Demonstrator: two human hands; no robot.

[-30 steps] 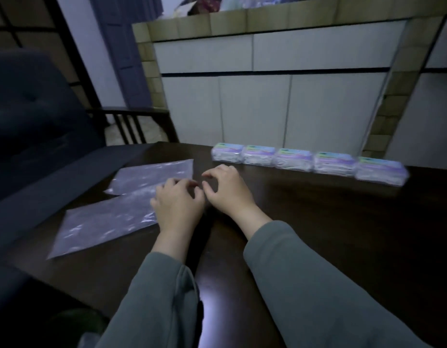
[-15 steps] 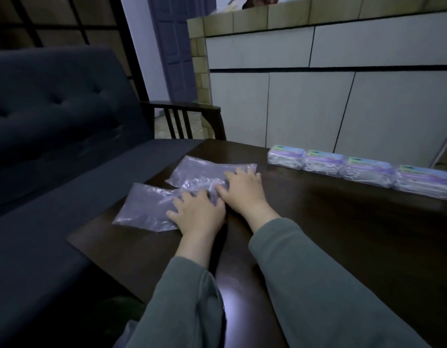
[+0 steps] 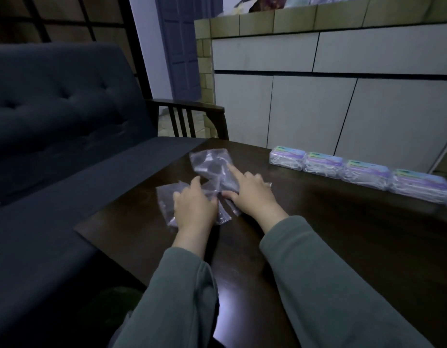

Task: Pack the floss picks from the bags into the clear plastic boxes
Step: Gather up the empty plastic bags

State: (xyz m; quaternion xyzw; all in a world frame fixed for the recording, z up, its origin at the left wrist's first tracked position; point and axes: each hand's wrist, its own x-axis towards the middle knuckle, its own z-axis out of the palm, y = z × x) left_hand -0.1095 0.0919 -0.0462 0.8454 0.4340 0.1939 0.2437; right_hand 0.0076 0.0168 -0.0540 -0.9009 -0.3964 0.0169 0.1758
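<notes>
Now both hands are down on the crumpled clear bags at the near left corner of the dark desk [image 3: 342,247]: the left hand [image 3: 194,205] has its fingers curled into the nearer bag [image 3: 167,199], gripping it, while the right hand [image 3: 252,194] pinches the farther bag [image 3: 209,163] with its thumb, forefinger stretched out along the plastic. Well apart to the right, a row of clear plastic boxes [image 3: 357,173] filled with floss picks stands touching end to end along the desk's far edge, beside a dark sofa [image 3: 54,116]
</notes>
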